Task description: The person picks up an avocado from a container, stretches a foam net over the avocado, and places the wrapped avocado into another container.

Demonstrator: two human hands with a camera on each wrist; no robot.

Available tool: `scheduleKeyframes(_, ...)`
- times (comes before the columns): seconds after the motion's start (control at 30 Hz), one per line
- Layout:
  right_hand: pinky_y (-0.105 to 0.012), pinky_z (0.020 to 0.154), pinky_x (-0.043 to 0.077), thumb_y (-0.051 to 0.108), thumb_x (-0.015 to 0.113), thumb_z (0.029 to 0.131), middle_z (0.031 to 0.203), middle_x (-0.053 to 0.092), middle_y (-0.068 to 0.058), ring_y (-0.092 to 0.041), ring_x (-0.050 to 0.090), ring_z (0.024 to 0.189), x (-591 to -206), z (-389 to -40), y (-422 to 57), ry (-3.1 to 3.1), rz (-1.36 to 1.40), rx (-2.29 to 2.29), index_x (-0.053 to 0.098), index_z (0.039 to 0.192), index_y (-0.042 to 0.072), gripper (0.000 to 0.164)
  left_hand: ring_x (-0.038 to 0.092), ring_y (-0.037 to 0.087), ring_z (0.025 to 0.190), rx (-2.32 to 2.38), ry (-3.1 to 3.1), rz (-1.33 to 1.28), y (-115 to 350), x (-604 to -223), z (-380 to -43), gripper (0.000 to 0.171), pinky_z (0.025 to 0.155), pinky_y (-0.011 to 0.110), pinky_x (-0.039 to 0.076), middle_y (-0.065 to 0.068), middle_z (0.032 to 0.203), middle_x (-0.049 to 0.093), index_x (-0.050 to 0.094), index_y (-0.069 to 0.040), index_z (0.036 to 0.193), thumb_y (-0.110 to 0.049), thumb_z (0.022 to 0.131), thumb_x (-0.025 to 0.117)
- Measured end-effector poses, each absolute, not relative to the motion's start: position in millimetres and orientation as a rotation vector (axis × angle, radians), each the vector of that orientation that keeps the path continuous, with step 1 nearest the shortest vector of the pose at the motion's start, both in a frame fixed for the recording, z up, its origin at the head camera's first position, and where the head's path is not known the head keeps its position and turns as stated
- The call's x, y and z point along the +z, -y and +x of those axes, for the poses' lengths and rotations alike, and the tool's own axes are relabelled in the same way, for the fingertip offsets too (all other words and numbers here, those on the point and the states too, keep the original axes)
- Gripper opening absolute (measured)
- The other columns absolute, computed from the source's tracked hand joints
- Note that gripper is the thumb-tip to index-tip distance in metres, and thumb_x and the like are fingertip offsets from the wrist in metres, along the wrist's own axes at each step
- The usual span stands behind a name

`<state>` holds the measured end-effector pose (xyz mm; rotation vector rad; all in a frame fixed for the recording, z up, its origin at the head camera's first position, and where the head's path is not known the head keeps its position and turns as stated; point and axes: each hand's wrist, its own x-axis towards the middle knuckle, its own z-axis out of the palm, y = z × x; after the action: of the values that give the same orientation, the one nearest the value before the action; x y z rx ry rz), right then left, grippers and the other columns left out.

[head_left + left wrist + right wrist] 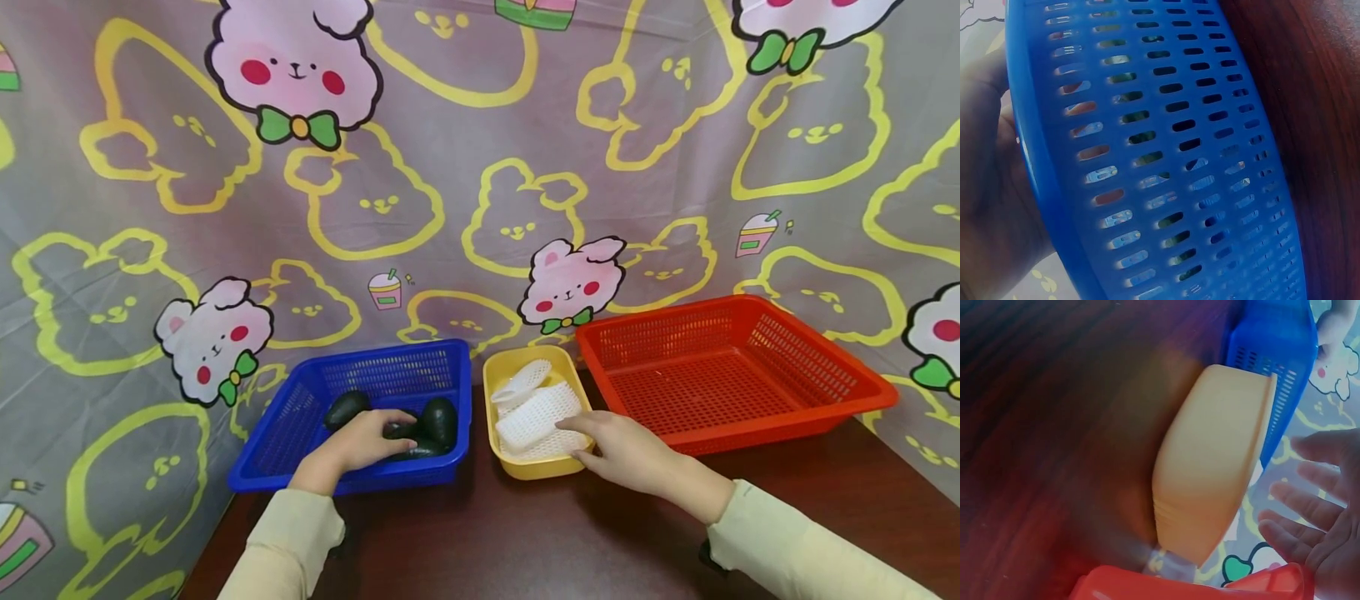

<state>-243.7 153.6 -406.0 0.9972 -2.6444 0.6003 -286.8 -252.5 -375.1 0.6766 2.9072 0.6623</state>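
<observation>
My left hand (363,439) reaches over the front rim of the blue basket (258,485), its fingers and thumb around a dark green avocado (401,429). Whether they grip it does not show; in the left wrist view the basket wall (1166,150) covers the fingertips. Several avocados lie there, one of them (440,421) at the right wall. My right hand (626,450) is at the right edge of the yellow tub (536,471), fingertips by a white foam net sleeve (536,417). In the right wrist view its fingers (1300,503) are spread, with nothing held.
A red basket (795,421) stands to the right of the yellow tub, with no contents visible. All three containers sit on a dark brown wooden table (517,542), close to a printed cloth (450,183) hanging behind them. More foam sleeves (525,379) lie in the tub.
</observation>
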Motion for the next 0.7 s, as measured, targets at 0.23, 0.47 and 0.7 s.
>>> scheduleKeyframes(0.23, -0.045, 0.087, 0.057, 0.001, 0.08, 0.085, 0.116, 0.072, -0.012, -0.029, 0.069, 0.105, -411, -242, -154, 2.575, 1.059, 0.559, 0.075, 0.115, 0.004, 0.031, 0.067, 0.034, 0.109, 0.64, -2.913, 0.737, 250, -379, -289, 0.043, 0.095, 0.053, 0.051, 0.012, 0.119, 0.072, 0.071, -0.003, 0.124, -0.021, 0.086, 0.081)
scheduleKeyframes(0.47, -0.041, 0.082, 0.059, -0.006, 0.079, 0.082, 0.104, 0.075, -0.008, -0.025, 0.072, 0.097, -414, -242, -150, 2.556, 1.077, 0.521, 0.078, 0.104, 0.005, 0.024, 0.066, 0.034, 0.113, 0.631, -2.869, 0.744, 245, -383, -288, 0.04, 0.098, 0.054, 0.05, 0.012, 0.12, 0.071, 0.071, -0.002, 0.123, -0.014, 0.087, 0.081)
scheduleKeyframes(0.7, -0.033, 0.072, 0.059, -0.01, 0.076, 0.081, 0.092, 0.075, -0.002, -0.018, 0.072, 0.085, -419, -241, -148, 2.512, 1.084, 0.518, 0.078, 0.097, 0.005, 0.022, 0.067, 0.032, 0.108, 0.61, -2.869, 0.748, 242, -383, -289, 0.039, 0.096, 0.052, 0.051, 0.013, 0.117, 0.072, 0.073, -0.002, 0.121, -0.014, 0.085, 0.082)
